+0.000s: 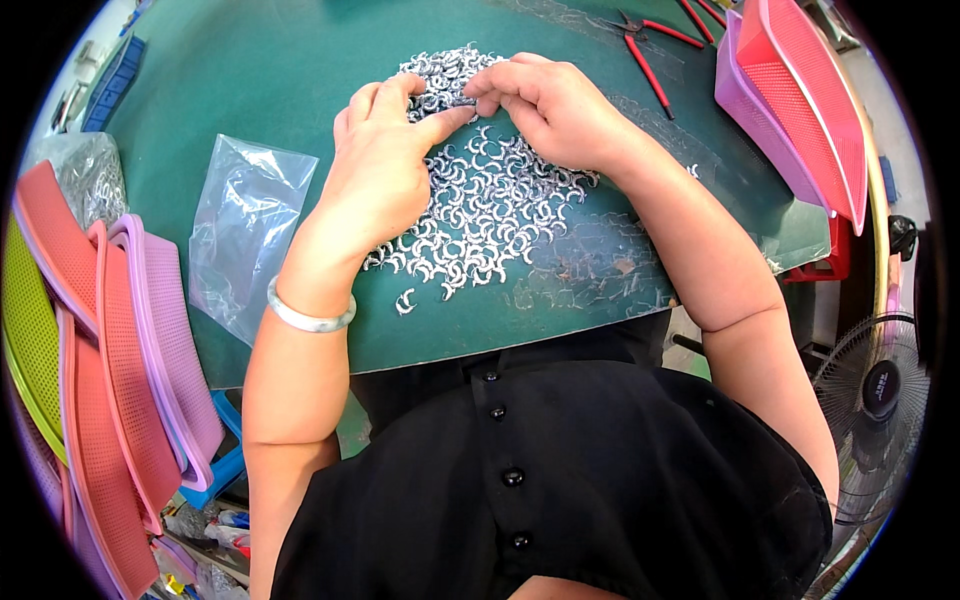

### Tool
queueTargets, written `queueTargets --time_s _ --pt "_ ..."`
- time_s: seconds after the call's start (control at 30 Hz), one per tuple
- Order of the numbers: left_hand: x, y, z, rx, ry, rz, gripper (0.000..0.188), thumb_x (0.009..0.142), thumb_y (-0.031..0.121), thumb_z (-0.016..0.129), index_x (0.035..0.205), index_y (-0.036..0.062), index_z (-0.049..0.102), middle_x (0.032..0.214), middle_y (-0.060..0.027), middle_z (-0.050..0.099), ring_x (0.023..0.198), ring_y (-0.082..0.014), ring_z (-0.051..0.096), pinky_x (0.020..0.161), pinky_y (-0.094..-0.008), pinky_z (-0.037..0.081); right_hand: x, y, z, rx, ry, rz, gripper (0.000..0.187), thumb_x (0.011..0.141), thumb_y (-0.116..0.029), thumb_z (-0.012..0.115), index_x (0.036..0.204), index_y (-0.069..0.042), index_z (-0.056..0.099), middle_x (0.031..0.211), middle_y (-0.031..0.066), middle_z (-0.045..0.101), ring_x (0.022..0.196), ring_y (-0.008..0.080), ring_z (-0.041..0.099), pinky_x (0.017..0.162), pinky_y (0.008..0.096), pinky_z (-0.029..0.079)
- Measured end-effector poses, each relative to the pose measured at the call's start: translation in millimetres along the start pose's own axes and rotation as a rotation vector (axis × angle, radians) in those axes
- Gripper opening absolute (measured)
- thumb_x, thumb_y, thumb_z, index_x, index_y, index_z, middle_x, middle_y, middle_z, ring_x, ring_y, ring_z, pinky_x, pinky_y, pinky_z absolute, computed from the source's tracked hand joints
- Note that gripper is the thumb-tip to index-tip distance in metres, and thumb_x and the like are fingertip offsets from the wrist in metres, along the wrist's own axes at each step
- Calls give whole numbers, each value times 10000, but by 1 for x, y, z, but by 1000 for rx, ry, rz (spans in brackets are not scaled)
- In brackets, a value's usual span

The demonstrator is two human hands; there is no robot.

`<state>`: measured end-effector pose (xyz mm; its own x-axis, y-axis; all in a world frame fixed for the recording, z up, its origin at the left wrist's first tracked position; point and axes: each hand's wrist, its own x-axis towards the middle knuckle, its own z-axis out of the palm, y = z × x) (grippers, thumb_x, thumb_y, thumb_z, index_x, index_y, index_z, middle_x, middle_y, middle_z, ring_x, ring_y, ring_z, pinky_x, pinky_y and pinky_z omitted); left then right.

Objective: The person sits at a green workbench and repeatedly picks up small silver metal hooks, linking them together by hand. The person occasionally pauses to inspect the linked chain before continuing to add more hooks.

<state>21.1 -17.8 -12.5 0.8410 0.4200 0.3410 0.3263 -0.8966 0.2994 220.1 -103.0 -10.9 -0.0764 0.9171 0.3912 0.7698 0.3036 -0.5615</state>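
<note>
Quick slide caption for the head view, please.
Left hand and right hand at a spread of small silvery crescents on a green table, clear plastic bag at left.

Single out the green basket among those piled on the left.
It's the lime-green basket at the picture's far left, partly hidden by coral baskets; the others there are coral or lilac.
</note>
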Motion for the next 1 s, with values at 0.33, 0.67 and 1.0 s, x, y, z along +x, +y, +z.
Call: queueTargets --time_s 0.33,0.67,1.0 --pt "-2 1 -10 -29 -29 12 419 721 -72 503 1018 138 710 1233 -161 525 1204 -340 430 1035 -432 308 -2 2 1 -36 24 -1 304 760 36 499 1004 -72 646 833 71 679 860 266 614 769 378 497" --pt "1 7 0 -81 -25 81 399 746 -47 508 1024 140 724 1209 -163 535 1170 -331 452 1021 -422 323 -3 1 -7 38 -55 -29 294 741 40 495 965 -59 657 803 80 674 831 281 613 755 383 495" --pt "0 15 -6 -4 -44 106 469 734 -96 468 1045 152 716 1221 -144 535 1183 -329 456 1032 -415 333 -4 1 -14 58 -135 -63 306 719 81 476 960 -1 645 787 92 654 771 201 633 712 309 513"
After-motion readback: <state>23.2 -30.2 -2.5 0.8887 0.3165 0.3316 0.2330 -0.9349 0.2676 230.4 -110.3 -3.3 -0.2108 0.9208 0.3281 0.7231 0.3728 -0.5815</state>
